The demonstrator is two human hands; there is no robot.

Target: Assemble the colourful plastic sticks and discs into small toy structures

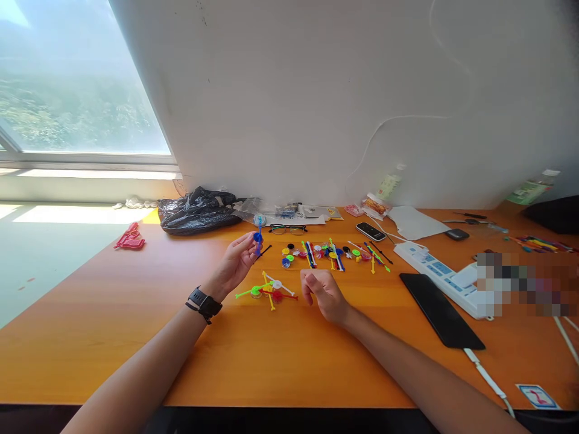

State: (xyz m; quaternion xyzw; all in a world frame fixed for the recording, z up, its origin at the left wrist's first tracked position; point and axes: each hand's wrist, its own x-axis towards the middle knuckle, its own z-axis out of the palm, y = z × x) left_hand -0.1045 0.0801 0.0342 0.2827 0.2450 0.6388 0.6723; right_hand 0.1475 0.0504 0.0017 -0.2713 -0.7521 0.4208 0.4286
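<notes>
My left hand [236,265], with a dark watch on the wrist, is closed in a pinch on a blue plastic toy piece [258,237], raised upright above the table. The piece has a round disc and a thin stem. My right hand [326,294] is curled closed just above the table; whatever its fingers may hold is hidden. Between and below the hands lies a group of assembled pieces: a green stick [244,295], a yellow stick [272,304], a red stick [289,295] and a white disc [276,284], crossing each other on round bases.
Loose coloured discs and sticks [310,254] lie beyond my hands. Behind them are eyeglasses [288,229] and a black plastic bag [194,212]. A white power strip [441,277], a black phone [441,310] and its cable are on the right. A red toy [130,237] lies far left.
</notes>
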